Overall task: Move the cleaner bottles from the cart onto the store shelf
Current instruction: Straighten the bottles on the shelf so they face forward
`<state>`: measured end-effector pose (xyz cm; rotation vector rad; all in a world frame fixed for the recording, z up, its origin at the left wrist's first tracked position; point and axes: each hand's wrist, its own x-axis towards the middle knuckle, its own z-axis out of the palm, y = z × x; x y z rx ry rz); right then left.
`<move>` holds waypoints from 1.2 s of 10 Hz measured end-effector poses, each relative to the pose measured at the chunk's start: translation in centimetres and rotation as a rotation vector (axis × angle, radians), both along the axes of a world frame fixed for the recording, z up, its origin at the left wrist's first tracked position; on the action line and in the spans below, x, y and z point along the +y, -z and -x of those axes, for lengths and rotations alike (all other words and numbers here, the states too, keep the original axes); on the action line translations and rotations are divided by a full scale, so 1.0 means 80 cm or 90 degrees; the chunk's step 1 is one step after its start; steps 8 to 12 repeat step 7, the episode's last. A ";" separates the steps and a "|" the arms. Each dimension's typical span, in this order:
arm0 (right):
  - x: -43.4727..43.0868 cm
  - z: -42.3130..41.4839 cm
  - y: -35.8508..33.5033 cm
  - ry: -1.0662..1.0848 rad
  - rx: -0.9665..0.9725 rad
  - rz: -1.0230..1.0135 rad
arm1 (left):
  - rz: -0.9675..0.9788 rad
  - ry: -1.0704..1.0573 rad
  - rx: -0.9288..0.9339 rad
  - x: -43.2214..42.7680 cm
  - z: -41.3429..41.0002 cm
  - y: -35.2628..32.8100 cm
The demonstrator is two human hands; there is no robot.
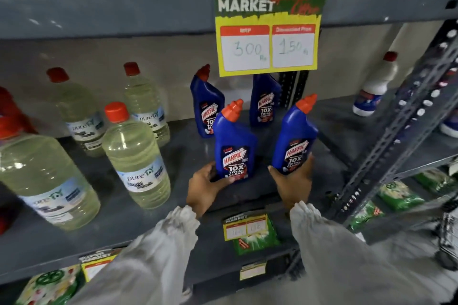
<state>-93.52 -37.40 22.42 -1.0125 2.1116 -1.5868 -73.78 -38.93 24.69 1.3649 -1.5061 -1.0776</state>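
Now my left hand [207, 187] and right hand [293, 182] each wrap fingers around 1 blue bottle [234, 146], standing tall on the shelf [329, 146], red caps up, the right bottle [296, 138] tipped right.

Both arms wore loose, pale grey-white sleeves of a soft, crinkled fabric that bunched into folds along the forearms. Each sleeve ended in a gathered, ruffled cuff at the wrist, below the front edge of the grey shelf [148, 218]. The left hand [205, 187] and the right hand [293, 184] were bare, with no gloves, rings or watch showing.
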 end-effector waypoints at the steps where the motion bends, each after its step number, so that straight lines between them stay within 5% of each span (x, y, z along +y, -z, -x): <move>1: 0.002 -0.001 -0.006 0.001 -0.002 0.020 | 0.004 -0.005 0.013 0.001 -0.002 -0.003; 12: 0.022 -0.011 -0.027 -0.063 -0.074 0.002 | 0.009 0.029 -0.056 0.029 -0.017 0.000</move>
